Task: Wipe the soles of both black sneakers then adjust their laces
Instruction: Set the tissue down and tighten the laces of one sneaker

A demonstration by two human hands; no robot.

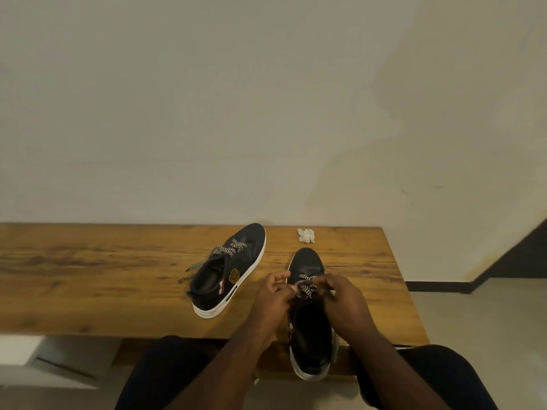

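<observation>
In the head view, your left hand (273,294) and your right hand (340,300) both work at the near sneaker (309,327), which stands upright on the front edge of the tabletop (88,279) with its toe pointing away from you and its heel overhanging toward your lap. Both hands have their fingers curled and pinching the striped laces (306,287) over the tongue of this shoe; exactly which strand each hand holds cannot be resolved. The far sneaker (229,270) stands upright to the left, well apart from the near one, angled with its toe toward the wall (266,99). Its lace ends (192,269) trail loose off its left side onto the wood, so judge that shoe's laces as not yet adjusted. A crumpled white wipe (306,235) lies near the back edge of the tabletop, just beyond the toe of the near sneaker and apart from both hands. With the wipe set aside and both shoes resting sole down, judge the sole-wiping stage as probably complete, although the soles themselves are hidden and their condition cannot be confirmed. The lace stage is in progress on the first shoe; the second shoe remains. Count of items: two black sneakers, each with one striped lace set, one wipe, one tabletop, two hands in use.
</observation>
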